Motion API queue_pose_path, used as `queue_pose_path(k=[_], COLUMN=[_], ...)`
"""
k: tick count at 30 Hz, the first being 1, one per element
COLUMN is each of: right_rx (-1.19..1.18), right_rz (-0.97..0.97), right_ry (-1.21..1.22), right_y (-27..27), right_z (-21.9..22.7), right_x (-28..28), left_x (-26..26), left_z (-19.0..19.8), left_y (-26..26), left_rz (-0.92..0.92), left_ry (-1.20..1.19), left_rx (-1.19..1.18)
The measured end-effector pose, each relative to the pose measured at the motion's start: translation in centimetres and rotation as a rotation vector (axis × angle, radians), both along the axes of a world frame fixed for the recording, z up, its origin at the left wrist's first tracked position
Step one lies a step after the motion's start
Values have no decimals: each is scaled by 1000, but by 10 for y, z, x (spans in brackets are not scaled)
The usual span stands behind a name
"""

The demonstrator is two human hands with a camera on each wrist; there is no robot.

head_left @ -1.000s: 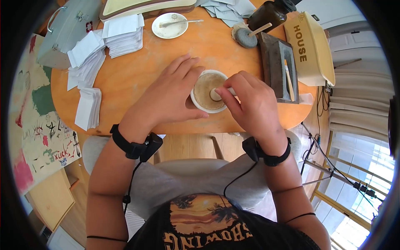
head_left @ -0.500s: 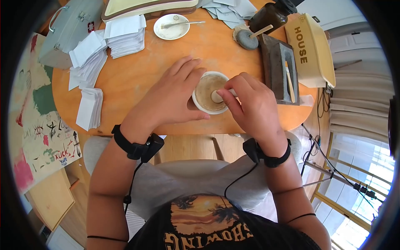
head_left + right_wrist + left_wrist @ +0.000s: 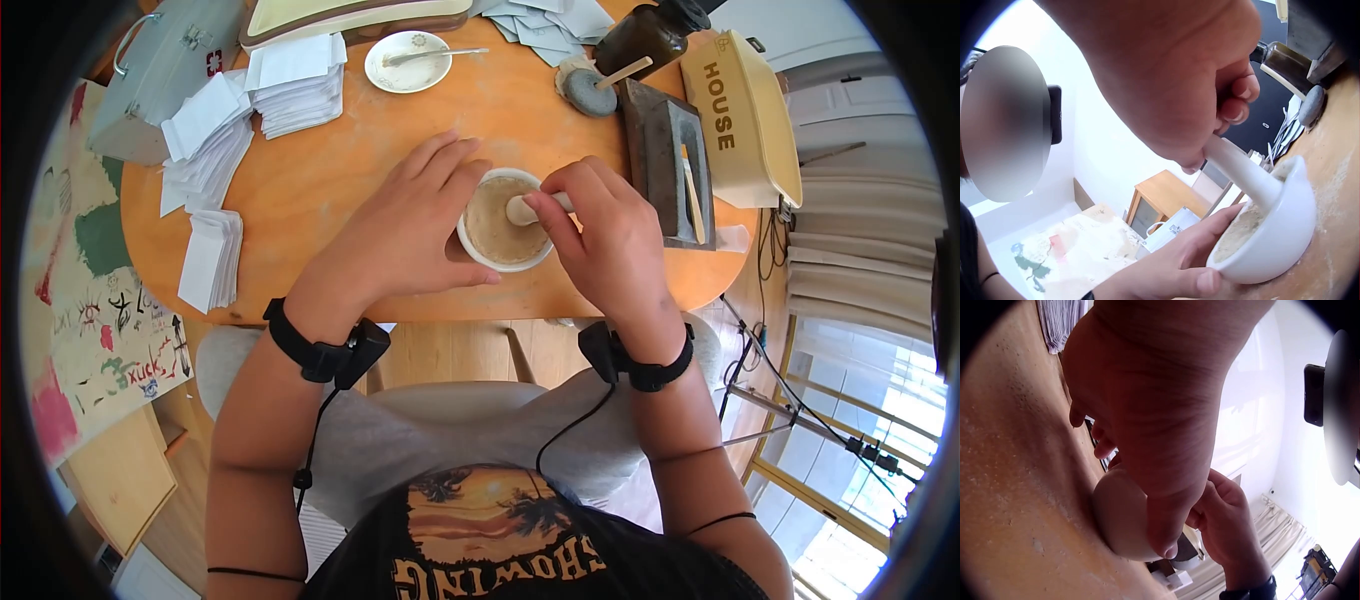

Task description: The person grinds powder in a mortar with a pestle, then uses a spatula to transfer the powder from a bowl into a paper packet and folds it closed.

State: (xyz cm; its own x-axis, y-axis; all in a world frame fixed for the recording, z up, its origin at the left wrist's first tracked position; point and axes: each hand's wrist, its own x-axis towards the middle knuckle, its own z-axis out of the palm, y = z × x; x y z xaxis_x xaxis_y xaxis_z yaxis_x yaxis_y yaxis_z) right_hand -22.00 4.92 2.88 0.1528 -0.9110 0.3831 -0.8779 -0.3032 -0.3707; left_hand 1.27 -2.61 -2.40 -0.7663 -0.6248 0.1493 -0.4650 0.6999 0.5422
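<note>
A home craft room: around the round wooden table point(image 3: 330, 190) sit paper stacks point(image 3: 290, 85), a "HOUSE" box point(image 3: 745, 115), curtained windows point(image 3: 860, 270).

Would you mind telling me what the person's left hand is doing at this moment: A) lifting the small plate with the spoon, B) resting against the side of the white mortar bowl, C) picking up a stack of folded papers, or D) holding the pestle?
B: the left hand rests against the side of the white mortar bowl, while the right hand grips the pestle.
</note>
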Motion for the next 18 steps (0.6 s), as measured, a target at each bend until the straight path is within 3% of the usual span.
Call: queue_pose_path(k=[18], right_rx=[-32], right_rz=[25], right_ry=[-68], right_y=[-3], right_z=[0], right_x=[2], left_x=[3], left_z=[0], left_y=[0], left_rz=[0], left_ry=[-8], left_rx=[4])
